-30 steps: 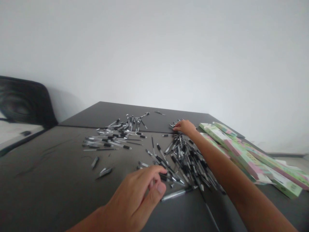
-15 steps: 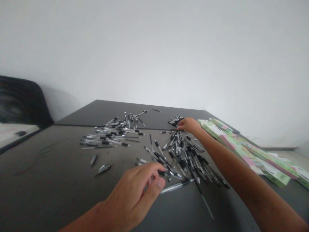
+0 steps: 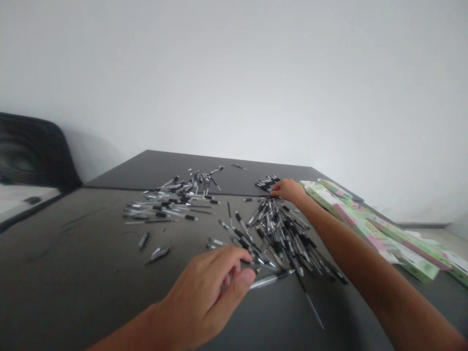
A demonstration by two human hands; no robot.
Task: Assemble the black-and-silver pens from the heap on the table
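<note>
Your left hand (image 3: 201, 292) curls by pens (image 3: 281, 239) on the dark table (image 3: 73, 234); your right hand (image 3: 288, 191) touches them, grips unclear, near green boxes (image 3: 369, 226) and a white wall (image 3: 234, 83).

Our left hand (image 3: 201, 292) and right hand (image 3: 288, 191) are bare, with short, trimmed fingernails (image 3: 249, 276), and our slim, smooth forearms (image 3: 351, 243) run uncovered out past the frame's edges.

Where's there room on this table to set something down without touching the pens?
The widest bare patch is the near left of the tabletop, left of the scattered pens. A narrower strip runs behind them along the far edge. It's crowded at the pile under the right hand, by the left hand, and where boxes lie on the right.
</note>
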